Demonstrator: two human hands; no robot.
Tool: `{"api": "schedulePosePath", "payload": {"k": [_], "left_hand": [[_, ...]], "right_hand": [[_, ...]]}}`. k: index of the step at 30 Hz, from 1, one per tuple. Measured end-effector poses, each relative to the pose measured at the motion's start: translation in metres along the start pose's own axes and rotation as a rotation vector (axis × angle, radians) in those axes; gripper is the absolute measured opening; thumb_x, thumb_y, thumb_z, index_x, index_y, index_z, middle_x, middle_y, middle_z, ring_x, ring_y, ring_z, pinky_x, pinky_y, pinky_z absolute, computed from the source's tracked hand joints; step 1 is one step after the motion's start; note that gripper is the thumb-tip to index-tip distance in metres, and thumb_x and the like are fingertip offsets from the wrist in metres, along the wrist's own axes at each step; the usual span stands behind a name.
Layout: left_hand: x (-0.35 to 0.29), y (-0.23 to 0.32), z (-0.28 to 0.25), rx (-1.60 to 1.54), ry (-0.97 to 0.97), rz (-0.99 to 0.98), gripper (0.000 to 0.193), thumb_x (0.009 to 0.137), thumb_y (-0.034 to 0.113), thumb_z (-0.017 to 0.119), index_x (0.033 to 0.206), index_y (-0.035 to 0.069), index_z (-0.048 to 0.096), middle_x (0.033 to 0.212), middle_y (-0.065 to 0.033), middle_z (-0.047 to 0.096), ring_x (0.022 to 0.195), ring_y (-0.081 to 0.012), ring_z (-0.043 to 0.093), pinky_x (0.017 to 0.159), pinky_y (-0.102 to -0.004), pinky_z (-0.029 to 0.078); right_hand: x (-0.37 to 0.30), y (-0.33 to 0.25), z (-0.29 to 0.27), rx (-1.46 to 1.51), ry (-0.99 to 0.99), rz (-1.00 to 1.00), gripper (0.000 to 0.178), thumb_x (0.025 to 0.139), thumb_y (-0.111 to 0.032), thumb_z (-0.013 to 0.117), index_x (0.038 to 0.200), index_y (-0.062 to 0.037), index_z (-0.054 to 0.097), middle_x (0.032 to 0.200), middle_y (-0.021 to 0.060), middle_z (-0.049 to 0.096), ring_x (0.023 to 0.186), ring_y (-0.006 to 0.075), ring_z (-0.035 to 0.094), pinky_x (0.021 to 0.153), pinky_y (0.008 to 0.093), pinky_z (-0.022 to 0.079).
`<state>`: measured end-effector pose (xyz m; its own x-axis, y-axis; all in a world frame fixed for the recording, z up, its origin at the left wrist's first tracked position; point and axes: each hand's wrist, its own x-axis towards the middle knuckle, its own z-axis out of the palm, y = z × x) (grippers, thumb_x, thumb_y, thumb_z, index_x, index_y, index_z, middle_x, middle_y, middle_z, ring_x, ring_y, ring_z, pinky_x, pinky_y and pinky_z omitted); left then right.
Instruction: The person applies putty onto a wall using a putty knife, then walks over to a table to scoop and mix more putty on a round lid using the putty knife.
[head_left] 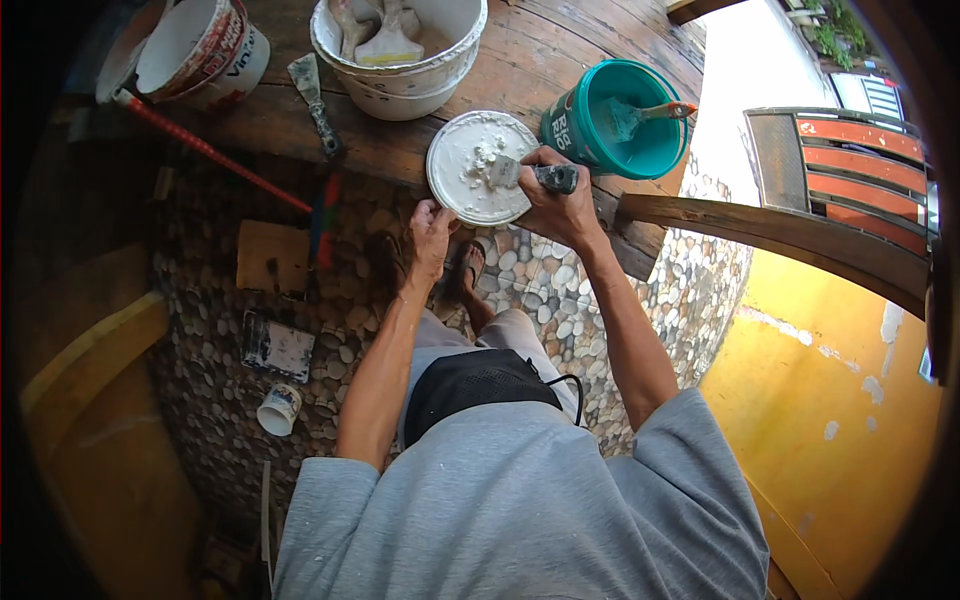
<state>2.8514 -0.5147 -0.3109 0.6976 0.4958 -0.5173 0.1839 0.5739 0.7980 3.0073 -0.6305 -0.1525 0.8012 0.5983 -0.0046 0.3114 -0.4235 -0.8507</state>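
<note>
A round white lid (470, 197) lies at the near edge of the wooden table, with lumpy white paste (487, 150) spread on it. My right hand (562, 205) is closed round the dark handle of a putty knife (506, 171), whose blade rests on the paste. At the lid's near left rim, my left hand (432, 234) has its fingers bent and closed on the edge. Just right of the lid stands a teal bucket (560, 128) holding a brush (650, 115) with an orange-tipped handle.
A white bucket (405, 103) with brushes stands behind the lid; a scraper (314, 103) lies to its left. Further left are stained pails (240, 75) and a red pole (220, 153). A wooden rail (770, 226) juts out at right. On the pebbled floor sit a small cup (279, 411) and a tray (277, 346).
</note>
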Motion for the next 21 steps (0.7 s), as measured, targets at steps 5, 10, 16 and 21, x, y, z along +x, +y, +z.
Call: {"api": "schedulePosePath", "payload": {"k": [5, 10, 16, 21], "left_hand": [[-0.002, 0.005, 0.007, -0.398, -0.037, -0.131, 0.049, 0.091, 0.047, 0.053, 0.119, 0.006, 0.049, 0.109, -0.0062, 0.061, 0.097, -0.0156, 0.061, 0.086, -0.0328, 0.05], [-0.014, 0.006, 0.014, -0.293, 0.042, -0.163, 0.066, 0.089, 0.057, 0.05, 0.134, 0.009, 0.041, 0.127, -0.0053, 0.054, 0.109, -0.0156, 0.057, 0.09, -0.0325, 0.049], [-0.021, -0.011, 0.012, -0.405, 0.031, -0.108, 0.073, 0.089, 0.06, 0.048, 0.141, 0.01, 0.034, 0.137, -0.0061, 0.045, 0.121, -0.0195, 0.048, 0.098, -0.0357, 0.043], [-0.039, 0.002, 0.015, -0.719, -0.018, -0.022, 0.064, 0.095, 0.051, 0.041, 0.142, 0.008, 0.032, 0.14, -0.0089, 0.043, 0.126, -0.0251, 0.044, 0.105, -0.0408, 0.037]], "right_hand": [[0.005, 0.002, 0.0, -0.096, -0.078, 0.022, 0.018, 0.079, -0.019, 0.061, 0.084, -0.0013, 0.063, 0.06, 0.0133, 0.059, 0.054, 0.0174, 0.057, 0.057, 0.0327, 0.047], [-0.006, 0.002, -0.006, -0.049, -0.132, -0.016, 0.018, 0.08, -0.017, 0.061, 0.087, -0.0013, 0.062, 0.062, 0.012, 0.058, 0.053, 0.0162, 0.054, 0.056, 0.0312, 0.046], [-0.021, -0.005, -0.004, -0.061, -0.266, -0.078, 0.018, 0.079, -0.018, 0.061, 0.086, -0.0015, 0.061, 0.06, 0.0143, 0.056, 0.052, 0.0174, 0.053, 0.055, 0.0317, 0.045], [-0.024, -0.026, -0.004, -0.046, -0.349, 0.001, 0.021, 0.08, -0.019, 0.061, 0.089, -0.0006, 0.063, 0.065, 0.0145, 0.059, 0.058, 0.0186, 0.057, 0.06, 0.0329, 0.046]]}}
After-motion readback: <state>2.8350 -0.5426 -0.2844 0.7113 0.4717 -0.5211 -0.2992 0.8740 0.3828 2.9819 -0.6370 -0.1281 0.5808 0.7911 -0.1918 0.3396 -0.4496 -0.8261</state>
